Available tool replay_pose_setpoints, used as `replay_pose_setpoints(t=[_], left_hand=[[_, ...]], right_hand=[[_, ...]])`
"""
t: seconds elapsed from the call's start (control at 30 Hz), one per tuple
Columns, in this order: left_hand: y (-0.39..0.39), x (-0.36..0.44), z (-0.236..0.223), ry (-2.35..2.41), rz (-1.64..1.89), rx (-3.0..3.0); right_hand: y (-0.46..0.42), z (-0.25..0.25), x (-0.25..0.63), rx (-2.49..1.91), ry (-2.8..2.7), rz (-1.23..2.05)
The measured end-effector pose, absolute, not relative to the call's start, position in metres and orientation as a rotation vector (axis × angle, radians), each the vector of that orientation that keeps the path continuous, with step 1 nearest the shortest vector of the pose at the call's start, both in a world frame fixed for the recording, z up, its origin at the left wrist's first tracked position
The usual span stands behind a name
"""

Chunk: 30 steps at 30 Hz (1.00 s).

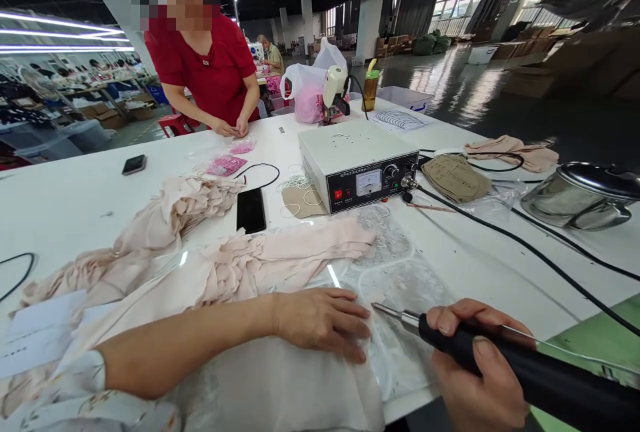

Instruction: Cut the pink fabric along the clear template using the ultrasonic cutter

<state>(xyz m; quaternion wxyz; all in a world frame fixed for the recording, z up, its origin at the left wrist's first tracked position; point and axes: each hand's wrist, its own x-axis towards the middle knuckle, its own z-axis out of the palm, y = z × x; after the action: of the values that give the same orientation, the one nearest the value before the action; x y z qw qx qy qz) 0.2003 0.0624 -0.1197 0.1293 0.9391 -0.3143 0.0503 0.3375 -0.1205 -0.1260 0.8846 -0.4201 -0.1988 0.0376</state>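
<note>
On my feed, fabric lies nearest across the table — a phone just behind it, the control box right of that, a pot farther right — and a bottle behind the box.

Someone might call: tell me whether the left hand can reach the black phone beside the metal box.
Probably yes: the left hand holds no tool, and the pale fabric between it and the phone lies low.

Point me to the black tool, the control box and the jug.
Black tool (555, 379): head view, on its handle.
Control box (368, 181): head view, on the meter in its front panel.
Jug (563, 201): head view, on the side of its body.
</note>
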Motion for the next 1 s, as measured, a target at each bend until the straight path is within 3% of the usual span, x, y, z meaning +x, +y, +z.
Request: replay_pose_setpoints(t=[0.53, 1.0], left_hand=[[0.063, 0.203, -0.127, -0.877, 0.226, 2.621], [0.061, 0.202, -0.126, -0.667, 0.073, 2.489]], right_hand=[[-0.123, -0.117, 0.334, -0.944, -0.361, 0.075], [-0.147, -0.122, 0.333, -1.024, -0.442, 0.197]])
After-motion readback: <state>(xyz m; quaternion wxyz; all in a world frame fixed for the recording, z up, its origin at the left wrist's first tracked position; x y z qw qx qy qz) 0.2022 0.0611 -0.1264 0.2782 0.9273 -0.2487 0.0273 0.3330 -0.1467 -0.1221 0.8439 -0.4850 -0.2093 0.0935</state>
